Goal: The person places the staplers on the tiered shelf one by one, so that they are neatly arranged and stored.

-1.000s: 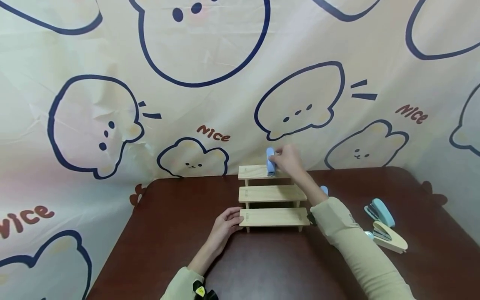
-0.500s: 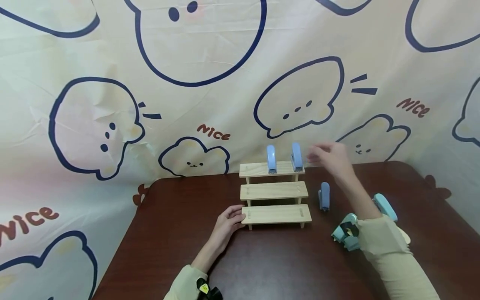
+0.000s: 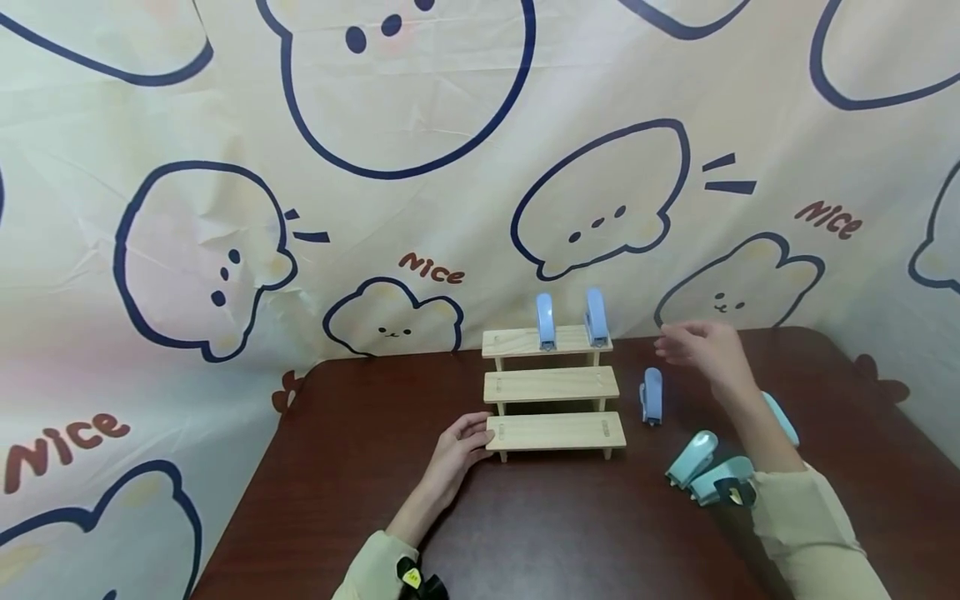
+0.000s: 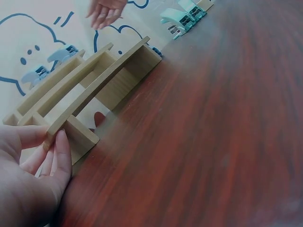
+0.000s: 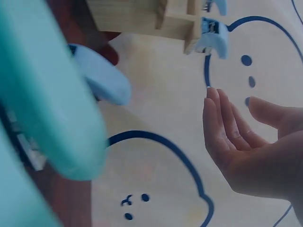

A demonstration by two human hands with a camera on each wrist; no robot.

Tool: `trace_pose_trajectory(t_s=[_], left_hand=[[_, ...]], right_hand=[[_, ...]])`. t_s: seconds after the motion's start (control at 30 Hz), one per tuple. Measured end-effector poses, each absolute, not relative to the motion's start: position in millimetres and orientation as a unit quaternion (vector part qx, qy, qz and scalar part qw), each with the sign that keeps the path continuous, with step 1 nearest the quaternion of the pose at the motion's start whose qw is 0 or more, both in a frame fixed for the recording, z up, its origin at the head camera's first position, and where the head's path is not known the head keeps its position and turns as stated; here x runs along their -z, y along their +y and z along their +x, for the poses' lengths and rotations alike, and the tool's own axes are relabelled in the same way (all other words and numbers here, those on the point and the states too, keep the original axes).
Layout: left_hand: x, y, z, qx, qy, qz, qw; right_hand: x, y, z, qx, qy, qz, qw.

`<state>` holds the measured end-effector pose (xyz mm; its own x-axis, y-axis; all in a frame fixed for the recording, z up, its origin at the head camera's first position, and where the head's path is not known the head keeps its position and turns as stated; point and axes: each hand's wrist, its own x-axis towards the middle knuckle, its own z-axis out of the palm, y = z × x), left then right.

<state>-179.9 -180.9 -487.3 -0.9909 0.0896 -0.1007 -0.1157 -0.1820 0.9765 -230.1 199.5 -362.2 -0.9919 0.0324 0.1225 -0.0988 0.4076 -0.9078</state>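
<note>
My left hand (image 3: 453, 458) pinches the left end of the lowest board of a three-tier wooden stand (image 3: 555, 432), thumb on one side and fingers on the other in the left wrist view. Two light blue staplers (image 3: 545, 322) stand side by side on the top tier, at its middle and right. My right hand (image 3: 705, 350) is in the air right of the stand, fingers loosely extended and holding nothing. Closest below it, a third blue stapler (image 3: 652, 397) stands on the table. The right wrist view shows the bare palm (image 5: 255, 151).
Two teal staplers (image 3: 692, 460) lie at the right, close to my right sleeve (image 3: 810, 525). Another teal stapler (image 3: 782, 418) shows partly behind the forearm. The brown table (image 3: 360, 500) meets a cartoon-printed cloth (image 3: 420, 217) at its back edge.
My right hand has let go of the blue stapler at the top tier's middle and moved right, then slightly down. The left hand keeps its hold on the stand.
</note>
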Motion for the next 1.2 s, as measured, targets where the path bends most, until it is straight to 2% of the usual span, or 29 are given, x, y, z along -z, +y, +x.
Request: trace_pose_trajectory(t_s=[0.47, 0.8, 1.2], left_hand=[[484, -177, -187, -0.768, 0.638, 0.002, 0.061], [487, -178, -183, -0.766, 0.64, -0.004, 0.066], [489, -180, -182, -0.767, 0.639, -0.011, 0.063]], right_hand=[[387, 216, -232, -0.554, -0.832, -0.029, 0.025], [401, 219, -229, -0.558, -0.828, -0.039, -0.029], [413, 216, -233, -0.559, -0.827, -0.035, -0.059]])
